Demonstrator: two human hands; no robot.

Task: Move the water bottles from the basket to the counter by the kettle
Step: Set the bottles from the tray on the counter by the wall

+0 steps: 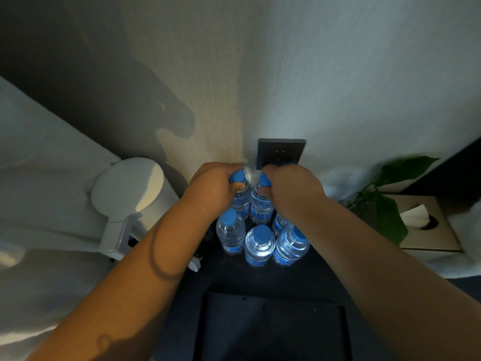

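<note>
left hand (210, 186): fingers curled round cap of bottle (240, 201), right of kettle (130, 188)
right hand (291, 188): same grip on second bottle (261, 207); cap hold likely keeps both upright
other bottles (259, 246): on worktop (221, 272) alongside

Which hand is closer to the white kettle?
Left. The left hand grips a bottle cap just right of the kettle; the right hand grips the next bottle's cap, farther right, below the wall socket.

Dim interior, warm light patch on the wall (213, 121), cooler light to its right, broad dark shadow at upper left, white glare on the front bottles (259, 247), counter (229, 280) reads nearly black, wide-angle bending at the edges.
</note>
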